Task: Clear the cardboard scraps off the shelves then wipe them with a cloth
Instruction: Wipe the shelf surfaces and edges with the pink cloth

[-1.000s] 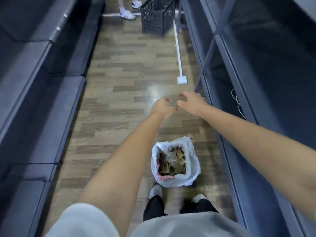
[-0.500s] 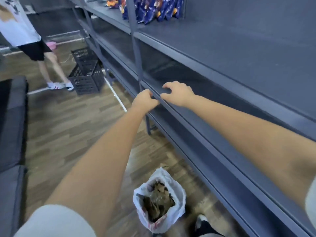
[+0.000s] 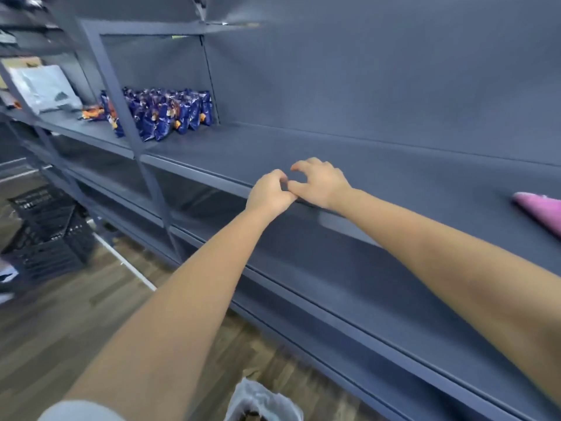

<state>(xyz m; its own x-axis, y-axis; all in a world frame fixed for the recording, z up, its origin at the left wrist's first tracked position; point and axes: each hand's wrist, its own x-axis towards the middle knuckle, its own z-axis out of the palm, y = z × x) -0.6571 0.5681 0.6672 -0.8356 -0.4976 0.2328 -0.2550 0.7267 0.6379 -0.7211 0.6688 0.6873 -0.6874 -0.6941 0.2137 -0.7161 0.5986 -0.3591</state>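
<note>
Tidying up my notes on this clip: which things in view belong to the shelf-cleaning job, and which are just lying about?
Job: shelf; pink cloth; white bag with scraps; left hand; right hand.

Lying about: blue snack packets; black crates.

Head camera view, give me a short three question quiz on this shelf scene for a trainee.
1. True or false: the pink cloth lies on the same shelf whose front edge the hands are at.
2. Multiple choice: the blue snack bags stand A) left of the hands, B) right of the hands, C) on the floor.
3. Short answer: what stands on the floor at far left?

Key
1. True; it lies at the right edge of view.
2. A; the left hand and right hand meet at the shelf's front edge, well right of the bags.
3. A dark plastic crate.
</note>
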